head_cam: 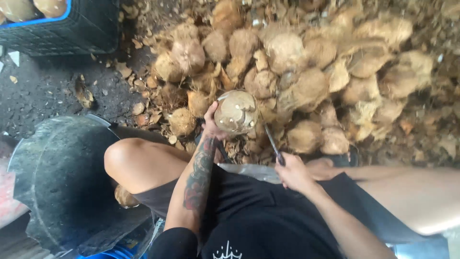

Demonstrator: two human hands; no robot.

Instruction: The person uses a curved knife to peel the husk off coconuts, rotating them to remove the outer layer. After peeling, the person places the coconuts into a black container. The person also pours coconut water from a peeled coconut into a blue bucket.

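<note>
Coconut [235, 111]: cupped in left hand [211, 125], above the husk pile [306, 72]. Right hand [293, 171] fisted on knife [274, 145], blade angled up-left toward coconut's lower right.

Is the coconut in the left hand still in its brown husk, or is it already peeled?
Mostly peeled: the coconut in the left hand shows a pale, smooth surface, unlike the brown fibrous pile.

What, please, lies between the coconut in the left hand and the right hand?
In the head view, a dark knife blade runs from the right hand up toward the coconut held by the left hand.
</note>
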